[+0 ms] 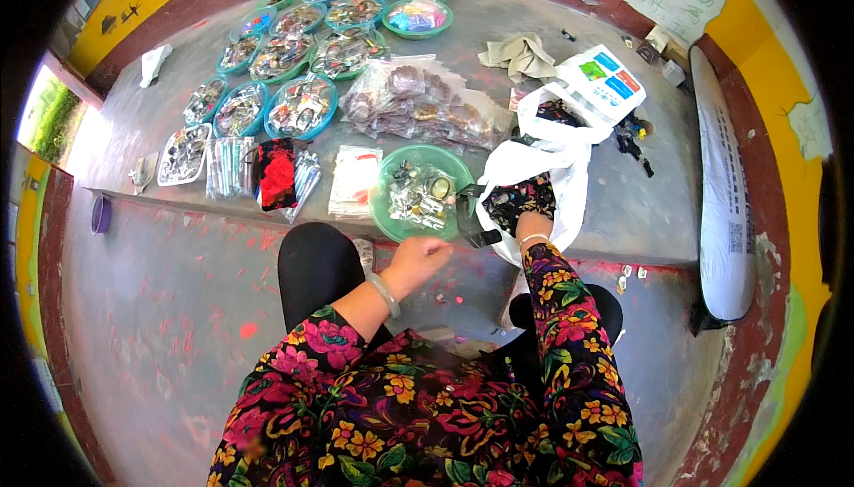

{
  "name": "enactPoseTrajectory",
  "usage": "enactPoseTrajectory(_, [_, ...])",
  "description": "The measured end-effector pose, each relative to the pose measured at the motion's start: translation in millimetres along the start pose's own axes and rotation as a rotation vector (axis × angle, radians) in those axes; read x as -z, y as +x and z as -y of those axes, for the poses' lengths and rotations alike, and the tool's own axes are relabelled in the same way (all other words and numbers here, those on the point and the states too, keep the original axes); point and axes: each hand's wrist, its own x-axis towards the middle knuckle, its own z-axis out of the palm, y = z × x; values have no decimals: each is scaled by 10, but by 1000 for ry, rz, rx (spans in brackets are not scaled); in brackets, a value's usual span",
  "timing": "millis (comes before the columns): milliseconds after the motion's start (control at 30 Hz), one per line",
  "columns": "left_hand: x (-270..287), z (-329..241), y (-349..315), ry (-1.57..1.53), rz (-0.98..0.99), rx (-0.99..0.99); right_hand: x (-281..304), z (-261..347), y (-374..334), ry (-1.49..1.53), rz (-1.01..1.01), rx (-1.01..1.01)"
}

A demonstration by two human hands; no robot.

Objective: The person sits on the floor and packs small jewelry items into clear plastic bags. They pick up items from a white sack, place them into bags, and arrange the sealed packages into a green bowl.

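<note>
White plastic bag (525,162), right of centre in the frame, mouth open, dark mixed pieces inside. Right hand (535,225), reaching in at the bag's lower edge; fingers hidden, so I cannot tell whether they grip. Left hand (418,263), frame centre, fingers curled closed, near the green bowl (383,202); I cannot tell whether it holds anything. Green bowl, centre, containing silvery and dark pieces. Clear packets (418,100), piled, upper centre.
</note>
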Motion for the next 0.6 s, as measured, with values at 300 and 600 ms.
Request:
enactPoseTrajectory(300, [-35,54,19,74,-21,-67,392,-376,253,138,70,129])
enactPoseTrajectory(600, [-14,108,34,68,-29,-62,452,-422,253,45,-74,297])
